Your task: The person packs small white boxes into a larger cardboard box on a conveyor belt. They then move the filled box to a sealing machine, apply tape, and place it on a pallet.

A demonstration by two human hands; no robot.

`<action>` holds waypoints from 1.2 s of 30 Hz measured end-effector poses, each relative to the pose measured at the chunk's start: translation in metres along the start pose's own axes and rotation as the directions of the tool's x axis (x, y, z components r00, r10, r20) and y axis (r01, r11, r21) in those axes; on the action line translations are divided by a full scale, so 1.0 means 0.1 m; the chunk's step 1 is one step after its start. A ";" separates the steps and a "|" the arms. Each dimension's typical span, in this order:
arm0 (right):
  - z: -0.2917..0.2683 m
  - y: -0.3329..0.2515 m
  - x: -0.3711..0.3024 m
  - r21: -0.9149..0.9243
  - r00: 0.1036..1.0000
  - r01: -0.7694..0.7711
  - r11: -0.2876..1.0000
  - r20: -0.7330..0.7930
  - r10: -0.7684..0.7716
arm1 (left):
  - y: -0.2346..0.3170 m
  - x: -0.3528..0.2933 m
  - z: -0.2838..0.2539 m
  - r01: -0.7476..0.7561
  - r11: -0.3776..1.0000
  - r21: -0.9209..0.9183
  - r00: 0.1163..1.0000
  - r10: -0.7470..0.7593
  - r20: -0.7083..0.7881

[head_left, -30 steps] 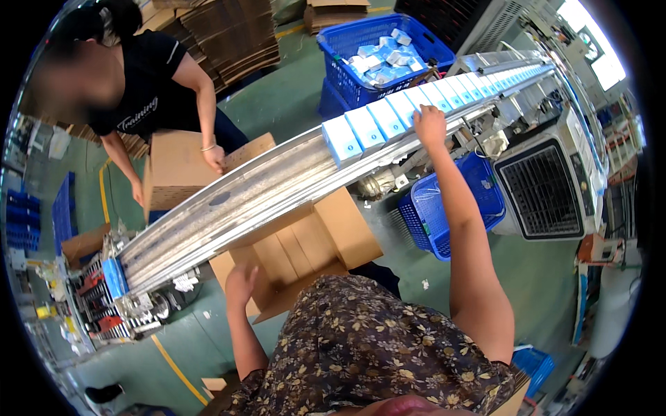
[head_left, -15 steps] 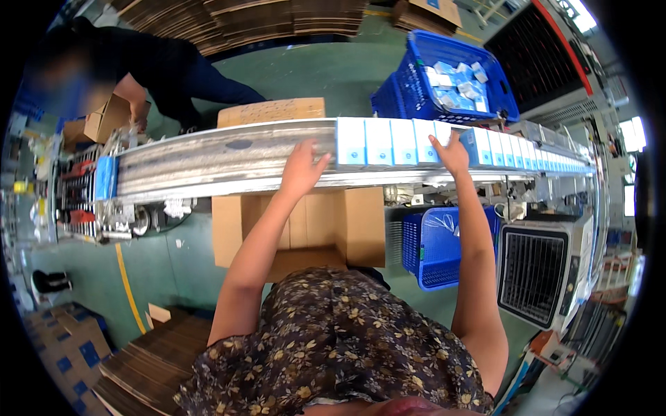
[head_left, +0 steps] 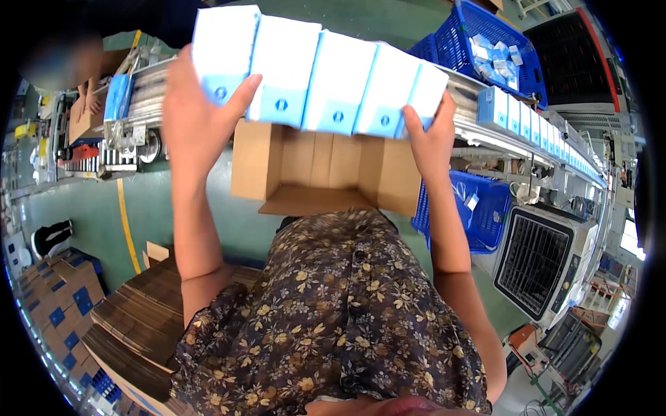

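Observation:
A row of several white-and-blue small cartons (head_left: 281, 76) is squeezed end to end between my two hands, raised off the conveyor and tilted. My left hand (head_left: 198, 114) presses the row's left end, its thumb on the front of the first carton. At the other end my right hand (head_left: 431, 139) grips the last carton, thumb in front and fingers along its side. Beneath the row, an open brown cardboard box (head_left: 319, 201) stands close in front of my body, its flaps spread. My hands and the cartons cover part of its far side.
More cartons (head_left: 524, 121) line the conveyor (head_left: 463, 97) to the right. Beyond it, a blue basket (head_left: 444, 41) holds loose small packs. Another blue basket (head_left: 479, 229) and an air cooler (head_left: 538, 253) stand at right. Flattened cardboard (head_left: 132, 312) lies lower left. A co-worker's hand (head_left: 89, 102) touches a box far left.
My hands have closed on the ends of a group of cartons and lifted it off the conveyor, up and left. The co-worker's box has moved lower. My view has shifted.

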State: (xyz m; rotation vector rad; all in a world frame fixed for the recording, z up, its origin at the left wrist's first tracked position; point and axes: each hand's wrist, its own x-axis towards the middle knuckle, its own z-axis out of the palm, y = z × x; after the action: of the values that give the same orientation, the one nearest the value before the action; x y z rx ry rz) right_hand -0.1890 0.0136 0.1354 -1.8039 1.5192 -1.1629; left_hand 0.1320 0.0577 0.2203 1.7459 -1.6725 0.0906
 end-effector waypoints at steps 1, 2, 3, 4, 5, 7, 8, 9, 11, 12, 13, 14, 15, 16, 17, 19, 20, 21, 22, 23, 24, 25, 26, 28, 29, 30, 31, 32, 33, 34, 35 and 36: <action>0.01 -0.09 -0.17 0.013 1.000 0.004 1.000 -0.004 -0.004 | 0.09 -0.16 -0.20 -0.003 0.998 0.058 1.000 0.002 0.011; 0.04 -0.04 -0.41 0.075 0.999 -0.036 0.997 0.039 0.033 | 0.22 -0.30 -0.34 -0.022 0.995 0.102 0.999 0.020 0.026; 0.10 0.06 -0.63 0.009 0.993 -0.082 0.997 0.080 0.081 | 0.29 -0.39 -0.40 -0.054 0.990 0.134 0.998 0.049 0.041; 0.19 0.21 -0.85 -0.044 0.984 -0.114 0.993 0.133 0.119 | 0.26 -0.61 -0.34 -0.063 0.980 0.191 0.991 0.039 0.128; 0.26 0.53 -1.17 -0.174 0.944 -0.164 0.971 0.257 0.206 | 0.17 -0.87 -0.17 -0.079 0.968 0.238 0.977 0.028 0.210; 0.27 0.89 -1.40 -0.502 0.715 -0.233 0.833 0.492 0.497 | -0.20 -1.51 0.50 0.106 0.990 0.098 0.831 -0.142 0.537; 0.20 0.94 -1.43 -0.688 0.485 -0.208 0.696 0.545 0.684 | -0.58 -1.99 0.93 0.224 0.974 -0.009 0.701 -0.155 0.696; 0.10 1.08 -1.51 -0.694 0.528 -0.213 0.688 0.511 0.679 | -0.94 -2.29 1.25 0.421 0.887 -0.192 0.459 -0.025 0.888; -0.08 1.45 -1.63 -0.706 0.626 -0.246 0.665 0.408 0.665 | -1.00 -2.38 1.46 0.299 0.945 -0.136 0.243 0.062 0.968; -0.15 1.55 -1.58 -0.655 0.674 -0.276 0.704 0.390 0.627 | -1.02 -2.26 1.52 0.257 0.957 -0.138 0.209 0.084 0.974; -0.25 1.64 -1.55 -0.606 0.710 -0.303 0.735 0.371 0.598 | -0.99 -2.15 1.59 0.223 0.965 -0.140 0.163 0.104 0.981; -0.32 1.62 -1.49 -0.558 0.750 -0.322 0.765 0.343 0.566 | -0.97 -2.05 1.69 0.189 0.971 -0.150 0.124 0.128 0.984; -0.36 1.56 -1.50 -0.471 0.834 -0.286 0.835 0.307 0.459 | -1.00 -2.02 1.78 0.208 0.969 -0.131 0.130 0.106 0.986; -0.37 1.55 -1.47 -0.487 0.844 -0.270 0.831 0.297 0.447 | -1.11 -2.11 1.94 0.174 0.971 -0.161 0.288 0.106 0.952; -0.41 1.55 -1.43 -0.506 0.855 -0.253 0.824 0.282 0.435 | -1.26 -2.23 2.12 0.136 0.972 -0.194 0.440 0.116 0.890; -0.57 1.65 -1.37 -0.540 0.876 -0.251 0.803 0.227 0.426 | -1.36 -2.23 2.35 -0.006 0.998 -0.061 0.383 0.059 0.922; -0.62 1.73 -1.34 -0.548 0.886 -0.252 0.798 0.201 0.418 | -1.48 -2.28 2.52 -0.028 1.000 0.000 0.283 0.008 0.959; -0.68 1.85 -1.32 -0.530 0.907 -0.246 0.812 0.169 0.385 | -1.52 -2.31 2.65 0.028 0.999 -0.045 0.288 0.035 0.957; -0.77 1.90 -1.29 -0.509 0.928 -0.231 0.829 0.140 0.344 | -1.61 -2.44 2.75 0.017 0.993 -0.117 0.386 0.101 0.917; -0.85 1.85 -1.22 -0.516 0.903 -0.286 0.808 0.138 0.408 | -1.58 -2.36 2.87 -0.051 0.995 -0.087 0.279 0.097 0.955; -0.92 1.76 -1.08 -0.511 0.878 -0.319 0.798 0.159 0.453 | -1.73 -2.43 3.06 -0.046 0.998 -0.045 0.155 0.052 0.986; -1.03 1.84 -1.09 -0.505 0.864 -0.366 0.782 0.128 0.486 | -1.64 -2.38 3.15 -0.154 0.986 -0.061 0.192 0.091 0.977; -1.13 1.87 -1.11 -0.530 0.855 -0.391 0.753 0.095 0.511 | -1.45 -2.23 3.22 -0.223 0.973 0.054 0.160 -0.018 0.987; -1.30 1.85 -0.96 -0.577 0.849 -0.387 0.719 0.082 0.523 | -1.80 -2.50 3.74 -0.390 0.906 0.163 0.205 -0.088 0.975; -1.36 1.92 -0.97 -0.577 0.861 -0.386 0.720 0.054 0.505 | -1.84 -2.54 3.86 -0.403 0.897 0.183 0.198 -0.110 0.974; -1.45 2.01 -0.94 -0.579 0.875 -0.369 0.727 0.047 0.482 | -1.89 -2.59 3.92 -0.406 0.889 0.214 0.201 -0.142 0.969; -1.57 2.03 -0.91 -0.595 0.872 -0.382 0.708 0.023 0.490 | -1.78 -2.50 3.97 -0.477 0.856 0.197 0.083 -0.179 0.980; -1.59 2.10 -0.64 -0.641 0.887 -0.307 0.704 0.074 0.455 | -1.84 -2.56 3.88 -0.366 0.900 0.238 0.047 -0.238 0.970; -1.77 2.23 -0.70 -0.629 0.896 -0.335 0.702 0.019 0.444 | -1.71 -2.49 3.93 -0.324 0.923 0.211 -0.036 -0.234 0.972; -1.81 2.34 -0.46 -0.617 0.924 -0.276 0.737 0.039 0.380 | -1.76 -2.60 3.84 -0.251 0.935 0.250 -0.060 -0.273 0.960; -1.91 2.37 -0.41 -0.622 0.942 -0.271 0.735 -0.014 0.335 | -1.77 -2.68 3.75 -0.239 0.942 0.234 -0.089 -0.261 0.961; -2.00 2.40 -0.32 -0.628 0.956 -0.259 0.734 -0.060 0.286 | -1.75 -2.72 3.75 -0.228 0.949 0.217 -0.115 -0.247 0.962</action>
State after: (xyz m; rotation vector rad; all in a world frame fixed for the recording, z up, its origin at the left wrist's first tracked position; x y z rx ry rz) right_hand -0.4856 0.0131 0.0318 -1.8729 2.2486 -0.4788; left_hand 0.0921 0.0777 -0.2726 2.1789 -2.7935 -1.5873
